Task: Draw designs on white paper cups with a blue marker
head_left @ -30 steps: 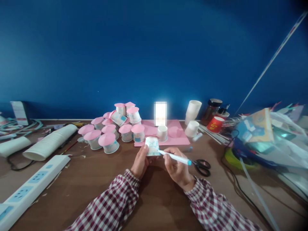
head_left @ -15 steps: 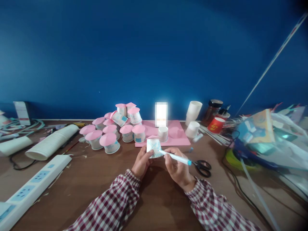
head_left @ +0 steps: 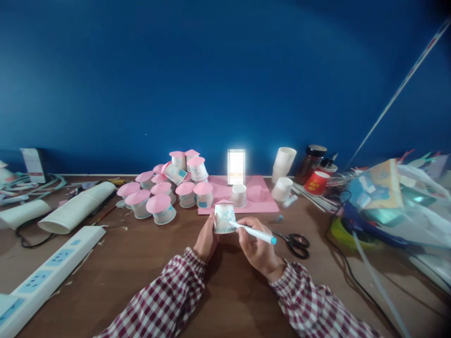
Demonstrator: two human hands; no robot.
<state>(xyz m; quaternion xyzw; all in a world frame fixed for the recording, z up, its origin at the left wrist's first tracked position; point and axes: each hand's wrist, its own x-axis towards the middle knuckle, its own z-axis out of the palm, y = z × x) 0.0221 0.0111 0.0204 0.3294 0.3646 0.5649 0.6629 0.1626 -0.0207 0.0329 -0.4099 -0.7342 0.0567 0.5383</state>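
My left hand is closed around the left side of an upside-down white paper cup. Blue lines and a zigzag band near the rim mark the cup, and a pink paper cone sits on top of it. Pinched in my right hand is a white marker with a blue end; its tip meets or nearly meets the cup's front. Left of my hands stand several similar cups with pink cone tops. Behind the held cup, a plain white cup rests on a pink sheet.
Black-handled scissors lie right of my right hand. A power strip and a long stack of paper cups are at left. Farther right are stacked white cups, a red cup, a dark jar, bags and cables.
The held cup has been turned and tilted, showing more of its zigzag band. My left thumb has moved off its front. The marker has shifted slightly left and down with my right hand.
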